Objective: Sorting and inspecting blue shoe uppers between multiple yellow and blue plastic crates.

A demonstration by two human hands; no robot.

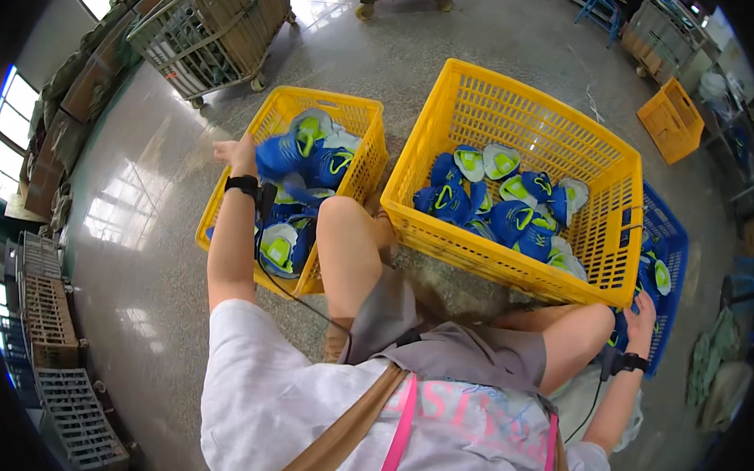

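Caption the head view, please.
Left hand by the smaller yellow crate, right hand by the blue crate, larger yellow crate of blue shoe uppers between.

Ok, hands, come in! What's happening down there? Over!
Left hand at small yellow crate, grip unclear. Right hand near blue crate, by big yellow crate. Blue-and-lime shoe pieces in all three. Left knee hides part of small crate.

The left basket point(365, 162) and middle basket point(512, 261) are bright yellow with slotted walls; the right basket point(675, 251) is deep blue, also slotted. The shoes point(510, 219) combine royal blue, lime and whitish grey. Wristbands point(242, 183) are black, the shirt point(317, 411) pale grey with pink lettering, the shorts point(473, 360) grey-brown, the floor point(161, 292) speckled grey.
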